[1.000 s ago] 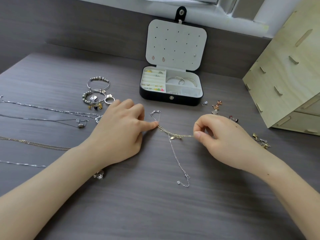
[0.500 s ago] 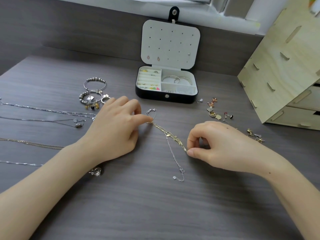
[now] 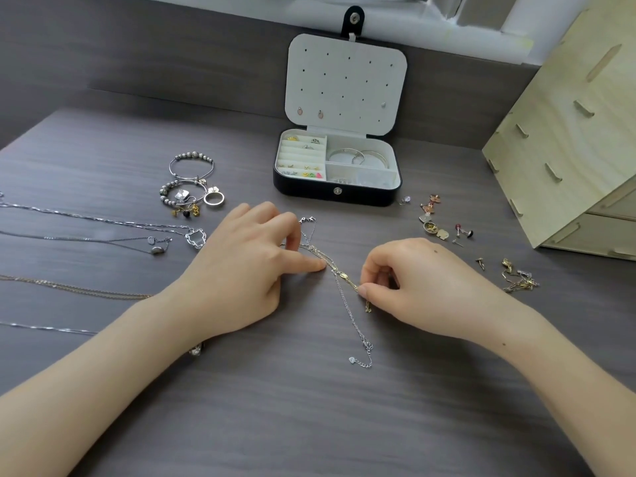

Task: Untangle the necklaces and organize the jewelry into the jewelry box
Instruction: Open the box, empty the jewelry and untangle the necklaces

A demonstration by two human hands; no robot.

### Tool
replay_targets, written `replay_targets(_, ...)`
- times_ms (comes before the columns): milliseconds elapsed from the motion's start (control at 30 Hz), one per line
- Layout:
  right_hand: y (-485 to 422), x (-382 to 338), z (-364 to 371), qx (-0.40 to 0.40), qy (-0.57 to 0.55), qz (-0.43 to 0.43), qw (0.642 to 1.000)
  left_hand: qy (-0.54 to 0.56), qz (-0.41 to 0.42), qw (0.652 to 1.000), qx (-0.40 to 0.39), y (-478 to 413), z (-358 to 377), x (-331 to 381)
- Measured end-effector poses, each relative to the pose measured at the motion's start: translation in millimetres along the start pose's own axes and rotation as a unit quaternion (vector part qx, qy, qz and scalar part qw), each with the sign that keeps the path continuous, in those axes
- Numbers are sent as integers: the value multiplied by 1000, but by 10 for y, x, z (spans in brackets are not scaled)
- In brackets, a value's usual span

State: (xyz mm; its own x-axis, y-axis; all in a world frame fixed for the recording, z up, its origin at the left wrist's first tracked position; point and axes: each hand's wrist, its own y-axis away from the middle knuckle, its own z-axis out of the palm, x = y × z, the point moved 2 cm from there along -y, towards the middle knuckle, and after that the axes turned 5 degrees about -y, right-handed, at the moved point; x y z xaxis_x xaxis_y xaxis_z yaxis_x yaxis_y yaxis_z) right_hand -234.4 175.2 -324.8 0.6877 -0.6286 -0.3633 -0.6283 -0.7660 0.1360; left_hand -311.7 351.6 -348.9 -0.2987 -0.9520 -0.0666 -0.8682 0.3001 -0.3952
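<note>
A thin gold chain (image 3: 339,271) crosses a silver chain (image 3: 351,318) on the dark table, between my hands. My left hand (image 3: 247,270) lies over the chains' upper end, its thumb tip pressing the gold chain near the crossing. My right hand (image 3: 420,287) pinches the gold chain's lower end between thumb and forefinger. The silver chain runs down to a small clasp. Behind stands the black jewelry box (image 3: 337,197), lid (image 3: 346,84) up, with rings, earrings and bangles inside.
Several straightened necklaces (image 3: 86,218) stretch across the left side. Beaded bracelets and a ring (image 3: 192,187) lie left of the box. Loose earrings and studs (image 3: 444,222) and a small gold tangle (image 3: 519,277) sit to the right. A wooden drawer unit (image 3: 571,139) stands far right.
My right hand pulled the gold chain's end down and toward me, swinging it from level to slanted. My left thumb slid along the chain toward the crossing. My view moved closer.
</note>
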Motion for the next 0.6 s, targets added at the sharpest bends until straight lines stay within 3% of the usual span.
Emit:
replay_targets(367,-365,-12,-36,69,-90,27,993,0,-25,1000,2,13,27,-13)
replay_targets(600,-518,-3,5,52,-124,31,990,-17,-11,1000,0,-4,-8,-31)
